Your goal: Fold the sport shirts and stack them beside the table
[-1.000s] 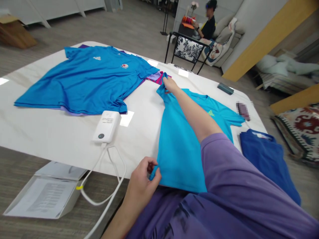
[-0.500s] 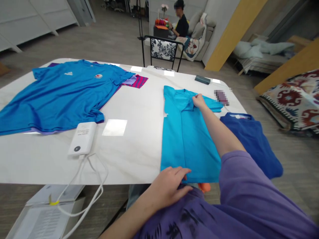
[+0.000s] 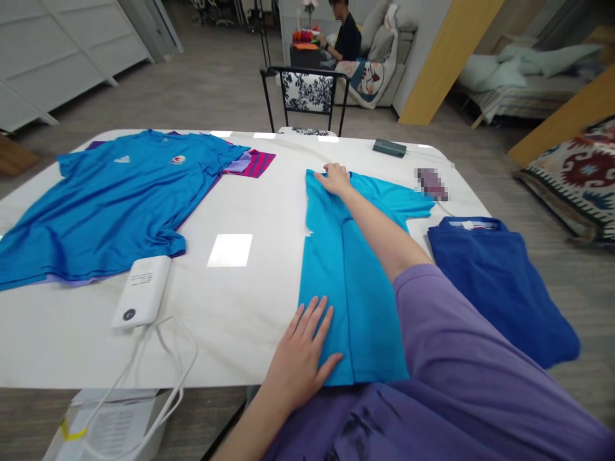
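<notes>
A turquoise T-shirt [image 3: 372, 282] lies on the table in front of me, its left side folded inward along a lengthwise line. Its right sleeve still spreads outward. My left hand [image 3: 302, 349] rests flat on the shirt's lower left edge, fingers spread. At the top, by the collar, my right hand [image 3: 336, 179] lies on the cloth with thumb and fingers apart. Its forearm crosses over the shirt and hides part of it. A folded dark blue garment [image 3: 494, 282] sits just to the right.
On the white table [image 3: 254, 198], a larger blue T-shirt [image 3: 129, 198] lies over other clothes at left. A white power bank [image 3: 143, 291] with cables stands near the front edge. A dark case [image 3: 389, 148] lies at the back. Beyond are a chair [image 3: 307, 93] and a seated person [image 3: 346, 38].
My right hand has let go of the pinched cloth and moved left to the collar. My left hand has moved up from the hem and flattened onto the shirt. The view has shifted slightly.
</notes>
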The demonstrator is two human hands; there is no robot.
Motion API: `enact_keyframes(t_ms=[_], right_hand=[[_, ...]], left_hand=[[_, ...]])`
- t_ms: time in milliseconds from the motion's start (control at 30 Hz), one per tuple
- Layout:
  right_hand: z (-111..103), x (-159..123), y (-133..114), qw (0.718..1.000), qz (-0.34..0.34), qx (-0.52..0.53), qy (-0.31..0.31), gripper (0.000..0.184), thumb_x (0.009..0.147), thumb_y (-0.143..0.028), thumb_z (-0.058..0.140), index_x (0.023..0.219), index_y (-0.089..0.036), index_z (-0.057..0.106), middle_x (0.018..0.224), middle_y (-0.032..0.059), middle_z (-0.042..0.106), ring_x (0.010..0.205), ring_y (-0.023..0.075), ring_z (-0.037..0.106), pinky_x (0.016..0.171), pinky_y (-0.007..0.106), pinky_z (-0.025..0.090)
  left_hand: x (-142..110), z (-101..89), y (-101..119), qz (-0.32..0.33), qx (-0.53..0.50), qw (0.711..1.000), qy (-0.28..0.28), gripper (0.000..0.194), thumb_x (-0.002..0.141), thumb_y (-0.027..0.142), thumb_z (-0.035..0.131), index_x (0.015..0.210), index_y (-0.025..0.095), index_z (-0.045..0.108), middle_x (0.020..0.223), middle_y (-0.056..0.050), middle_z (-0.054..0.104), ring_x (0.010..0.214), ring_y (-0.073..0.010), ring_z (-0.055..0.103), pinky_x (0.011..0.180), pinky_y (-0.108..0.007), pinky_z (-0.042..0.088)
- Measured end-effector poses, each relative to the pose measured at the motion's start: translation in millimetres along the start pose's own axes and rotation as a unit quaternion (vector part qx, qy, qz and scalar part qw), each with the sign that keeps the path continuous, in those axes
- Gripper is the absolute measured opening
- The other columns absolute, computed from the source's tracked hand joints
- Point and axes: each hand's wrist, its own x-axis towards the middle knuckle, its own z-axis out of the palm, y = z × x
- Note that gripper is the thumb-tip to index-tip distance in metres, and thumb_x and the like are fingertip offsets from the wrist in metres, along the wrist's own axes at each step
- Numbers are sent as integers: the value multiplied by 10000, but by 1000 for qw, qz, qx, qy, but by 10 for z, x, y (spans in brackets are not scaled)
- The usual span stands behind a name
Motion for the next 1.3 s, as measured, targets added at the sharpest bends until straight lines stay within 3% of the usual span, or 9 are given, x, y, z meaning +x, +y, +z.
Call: enact_keyframes(t_ms=[133,267,433,633,800,933,1033,1133,1300], right_hand=[[217,535,-77,1000,10,-7,-24,364,1068,-545,657,1274,-270,778,1559,159,656,1525,452,491,1289,730,377],[364,780,-132,1000,23,12,3,315,1074,-458,636,1258,-227,744,1478,182,681,1491,454,507,1287,792,334],[233,356,-251,996,-64,45,40,592,1145,-598,513,1545,-177,625,1673,224,553,1643,481,382,1378,775,235],[218,-385,-198,987,-130,26,-95,816,1117,-809,446,1740,-293,556,1854,77,450,1771,414,275,1474,651,158],[348,-423,-157,983,-132,-8,-124,882,1113,-796,428,1831,-283,446,1933,34,280,1819,342,195,1498,580,57],[91,-515,-151,987,-140,0,-83,838,1155,-740,363,1844,-266,403,1919,46,328,1804,326,241,1497,569,69],[-300,-774,172,994,-108,-8,-8,801,1159,-704,407,1785,-209,475,1840,148,456,1727,401,363,1458,635,202],[-731,-1134,849,999,-8,-48,22,696,1150,-595,504,1641,-108,591,1711,280,553,1611,481,471,1367,714,319],[-1239,-1664,2026,977,178,-108,39,548,1148,-384,521,1566,-41,606,1652,350,552,1565,483,510,1319,705,352]], left_hand=[[-6,-73,-62,-7,9,1000,-20,902,1147,598,607,1881,194,273,1943,-97,262,1793,-334,317,1458,-520,320],[8,-112,-110,-22,-17,999,-27,897,1135,621,616,1877,230,299,1930,-79,302,1776,-332,358,1428,-526,382],[11,-80,-115,-39,-46,998,-19,939,1113,638,646,1873,202,307,1917,-130,324,1764,-382,376,1395,-587,414],[-43,-92,-119,-53,-75,996,-17,1088,1038,766,698,1878,205,293,1915,-168,320,1750,-435,388,1393,-651,404],[-118,-110,-185,-48,-55,997,-10,1100,1029,734,732,1882,206,281,1918,-173,312,1768,-434,351,1422,-636,367],[-237,-169,-332,-29,-23,999,-15,1074,1060,727,690,1884,187,263,1921,-181,303,1785,-419,317,1443,-611,331],[-347,-269,-483,6,-20,999,-30,1027,1076,690,679,1885,213,264,1922,-164,313,1781,-405,329,1454,-591,309],[-351,-372,-485,26,-30,999,-25,969,1067,629,702,1858,208,334,1886,-190,381,1740,-427,395,1422,-611,351],[92,-293,377,42,-61,997,9,512,1102,472,707,1531,198,648,1418,-190,720,1320,-371,691,1099,-512,557]])
